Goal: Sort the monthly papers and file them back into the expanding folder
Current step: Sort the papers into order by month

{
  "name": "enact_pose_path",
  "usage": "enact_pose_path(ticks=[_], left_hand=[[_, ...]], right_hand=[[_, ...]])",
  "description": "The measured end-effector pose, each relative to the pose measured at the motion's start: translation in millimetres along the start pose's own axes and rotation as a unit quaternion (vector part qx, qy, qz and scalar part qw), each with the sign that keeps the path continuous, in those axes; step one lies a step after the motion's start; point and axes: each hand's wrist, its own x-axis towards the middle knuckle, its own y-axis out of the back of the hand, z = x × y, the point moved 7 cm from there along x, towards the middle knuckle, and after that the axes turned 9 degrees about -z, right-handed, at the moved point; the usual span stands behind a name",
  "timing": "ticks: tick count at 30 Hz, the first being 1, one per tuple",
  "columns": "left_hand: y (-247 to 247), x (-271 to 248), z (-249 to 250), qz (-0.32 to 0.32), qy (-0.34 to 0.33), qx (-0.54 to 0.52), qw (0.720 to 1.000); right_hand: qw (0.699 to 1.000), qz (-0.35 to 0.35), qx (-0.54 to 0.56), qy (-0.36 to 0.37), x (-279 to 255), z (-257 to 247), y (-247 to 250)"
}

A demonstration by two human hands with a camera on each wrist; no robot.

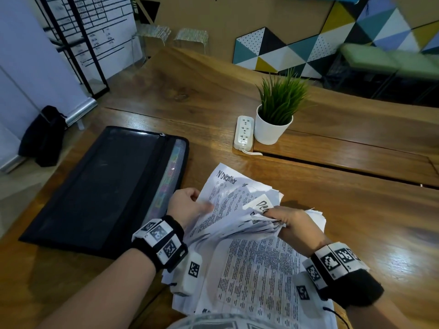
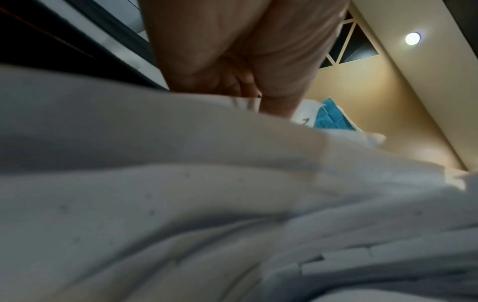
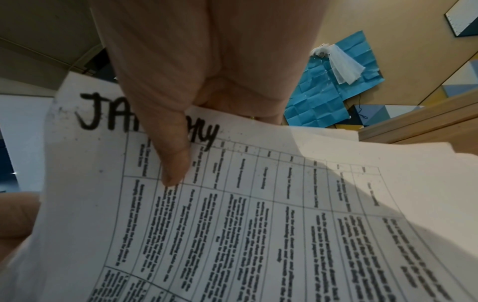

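A thick, fanned stack of printed papers (image 1: 249, 233) is lifted off the wooden table in front of me. My left hand (image 1: 190, 205) grips its left side, thumb lying on a sheet headed "November" (image 1: 226, 178). My right hand (image 1: 285, 219) grips the stack's far edge, beside a sheet whose heading begins "Dec". In the right wrist view the thumb (image 3: 175, 163) presses a table-printed sheet headed "January" (image 3: 232, 214). The left wrist view shows blurred paper edges (image 2: 207, 204) below the curled fingers (image 2: 232, 71). The black expanding folder (image 1: 102, 186) lies flat to the left, zipper open, coloured tabs showing.
A white power strip (image 1: 244, 132) and a potted green plant (image 1: 275, 115) stand beyond the papers. The wooden table (image 1: 356, 210) stretches right, with a dark slot across it. A black bag (image 1: 45, 136) sits on the floor at left.
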Motion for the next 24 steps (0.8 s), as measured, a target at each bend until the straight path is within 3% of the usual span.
enact_pose_path(ticks=[5, 10, 16, 19, 24], left_hand=[[-7, 2, -2, -0.007, -0.007, -0.042, 0.999], [-10, 5, -7, -0.052, 0.000, 0.045, 0.998], [46, 4, 43, 0.060, -0.054, 0.121, 0.989], [88, -10, 90, 0.131, -0.093, 0.161, 0.974], [162, -47, 161, 0.250, -0.145, 0.195, 0.937]], right_hand=[[1.000, 0.006, 0.003, -0.001, 0, 0, 0], [1.000, 0.003, 0.011, -0.004, 0, -3, 2], [1.000, 0.006, 0.017, -0.009, 5, 8, -3], [0.998, 0.033, 0.048, -0.008, 5, 9, -1], [0.999, 0.042, -0.018, -0.010, -1, 5, 4]])
